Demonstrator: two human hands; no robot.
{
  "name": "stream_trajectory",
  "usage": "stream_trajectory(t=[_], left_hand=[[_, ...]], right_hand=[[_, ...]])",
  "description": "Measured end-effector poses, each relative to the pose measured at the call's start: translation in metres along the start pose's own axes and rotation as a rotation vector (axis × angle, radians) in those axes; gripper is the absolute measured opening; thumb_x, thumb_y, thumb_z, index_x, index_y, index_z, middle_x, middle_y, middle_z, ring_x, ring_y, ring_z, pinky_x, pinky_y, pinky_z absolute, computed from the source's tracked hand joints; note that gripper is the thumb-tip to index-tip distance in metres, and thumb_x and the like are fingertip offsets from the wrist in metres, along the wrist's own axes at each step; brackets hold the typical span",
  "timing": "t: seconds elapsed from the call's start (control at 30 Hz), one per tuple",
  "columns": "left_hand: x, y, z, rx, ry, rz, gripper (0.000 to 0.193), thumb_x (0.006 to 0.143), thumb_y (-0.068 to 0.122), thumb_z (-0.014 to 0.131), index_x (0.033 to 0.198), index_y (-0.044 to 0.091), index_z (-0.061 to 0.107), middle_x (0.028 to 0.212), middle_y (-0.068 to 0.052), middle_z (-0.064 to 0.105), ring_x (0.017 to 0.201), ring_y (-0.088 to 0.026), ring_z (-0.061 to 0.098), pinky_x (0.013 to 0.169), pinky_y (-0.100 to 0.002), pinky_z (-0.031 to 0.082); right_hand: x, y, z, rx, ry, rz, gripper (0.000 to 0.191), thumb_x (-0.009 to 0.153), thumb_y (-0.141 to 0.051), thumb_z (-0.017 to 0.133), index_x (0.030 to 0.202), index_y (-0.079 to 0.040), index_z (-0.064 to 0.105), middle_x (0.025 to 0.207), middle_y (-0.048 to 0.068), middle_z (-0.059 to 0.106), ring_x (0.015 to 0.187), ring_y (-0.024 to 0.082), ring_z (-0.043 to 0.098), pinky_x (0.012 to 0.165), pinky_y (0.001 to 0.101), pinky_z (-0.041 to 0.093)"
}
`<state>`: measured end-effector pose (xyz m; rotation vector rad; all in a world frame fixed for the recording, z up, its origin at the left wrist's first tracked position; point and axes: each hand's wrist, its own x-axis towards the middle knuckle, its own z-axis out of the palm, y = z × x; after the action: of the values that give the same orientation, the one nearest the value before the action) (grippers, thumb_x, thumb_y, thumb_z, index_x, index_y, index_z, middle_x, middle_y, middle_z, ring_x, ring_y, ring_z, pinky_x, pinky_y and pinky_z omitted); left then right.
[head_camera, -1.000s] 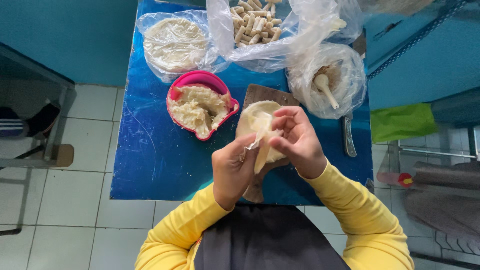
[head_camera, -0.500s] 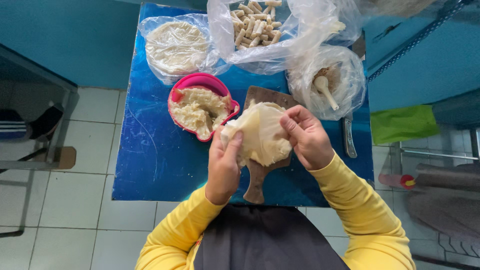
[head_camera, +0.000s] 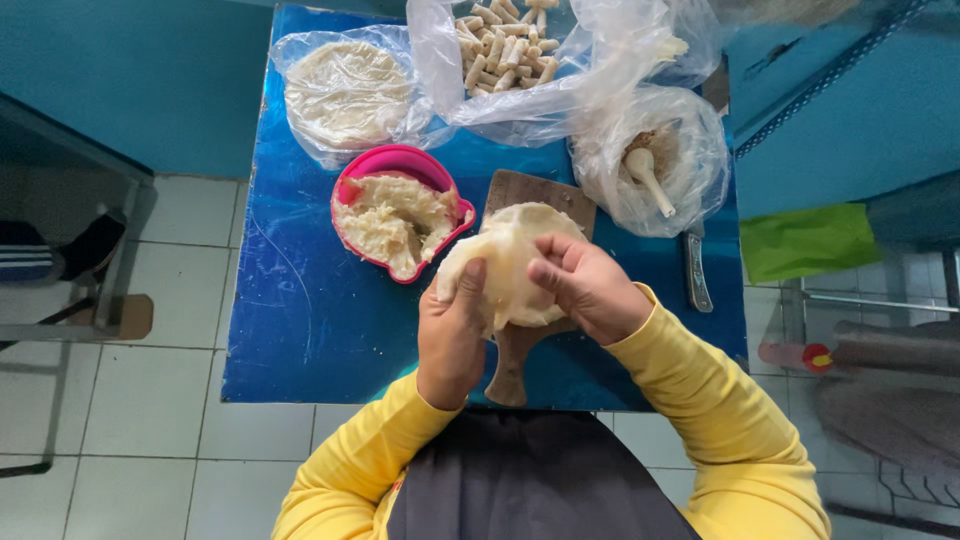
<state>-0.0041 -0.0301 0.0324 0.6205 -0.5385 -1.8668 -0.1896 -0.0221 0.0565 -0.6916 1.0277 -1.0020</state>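
Over blue table (head_camera: 300, 300), both hands' grip closed around wrapper (head_camera: 505, 265)

The wrapper (head_camera: 510, 265) in both hands looks like thin, pale, matt dough, soft and slightly creased; under the grip lies a board (head_camera: 520, 350) of brown wood, dull and worn; left of the grip a bowl (head_camera: 400, 165) of glossy pink plastic holds a lumpy, moist filling (head_camera: 390, 220); beyond the grip, bags (head_camera: 520, 100) are of clear, crinkled, shiny plastic; right of it a knife (head_camera: 697, 272) shows grey metal; the tabletop (head_camera: 300, 300) is a glossy blue, scratched sheet; the sleeves (head_camera: 700, 390) are matt yellow cloth.
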Motion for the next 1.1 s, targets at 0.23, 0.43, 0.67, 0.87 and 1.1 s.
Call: stream_trajectory(t=[0.23,0.43,0.67,0.87,1.1], left_hand=[[0.006,0.020,-0.001,-0.143,-0.018,-0.147,0.041,0.106,0.026,0.055,0.139,0.000,0.056,0.131,-0.013,0.067,0.116,-0.023,0.066,0.099,-0.038,0.054],[0.009,0.045,-0.012,-0.253,-0.096,-0.221,0.054,0.107,0.035,0.050,0.150,0.002,0.046,0.143,-0.014,0.060,0.129,-0.027,0.061,0.110,-0.045,0.050],[0.006,0.057,-0.040,-0.314,0.033,-0.151,0.053,0.107,0.037,0.048,0.151,0.009,0.046,0.147,-0.009,0.058,0.133,-0.027,0.058,0.114,-0.047,0.046],[-0.002,0.090,-0.067,-0.268,0.132,0.074,0.052,0.107,0.039,0.050,0.149,0.008,0.049,0.147,-0.011,0.059,0.133,-0.031,0.059,0.113,-0.052,0.046],[-0.004,0.100,-0.073,-0.305,0.171,0.217,0.047,0.109,0.034,0.054,0.149,0.010,0.052,0.149,-0.005,0.059,0.138,-0.026,0.057,0.121,-0.049,0.044]], right_hand=[[0.001,0.012,-0.024,0.067,-0.028,-0.175,0.017,0.104,-0.019,0.070,0.109,-0.005,0.064,0.103,0.002,0.068,0.094,0.009,0.063,0.082,0.0257,0.052],[-0.003,0.008,-0.040,0.259,0.015,-0.184,0.012,0.101,-0.016,0.067,0.108,-0.008,0.062,0.104,0.002,0.069,0.096,0.011,0.067,0.086,0.0274,0.055],[-0.018,-0.019,-0.048,0.134,0.115,-0.279,0.013,0.101,-0.017,0.067,0.106,-0.007,0.062,0.099,0.005,0.071,0.082,0.013,0.070,0.070,0.0289,0.058],[-0.032,-0.056,-0.050,-0.299,0.161,-0.280,0.012,0.107,-0.014,0.069,0.107,-0.004,0.062,0.090,0.003,0.067,0.078,0.010,0.064,0.069,0.0259,0.053],[-0.026,-0.064,-0.036,-0.441,-0.078,-0.106,0.016,0.101,-0.017,0.066,0.109,-0.002,0.067,0.090,-0.002,0.068,0.085,0.003,0.060,0.071,0.0217,0.049]])
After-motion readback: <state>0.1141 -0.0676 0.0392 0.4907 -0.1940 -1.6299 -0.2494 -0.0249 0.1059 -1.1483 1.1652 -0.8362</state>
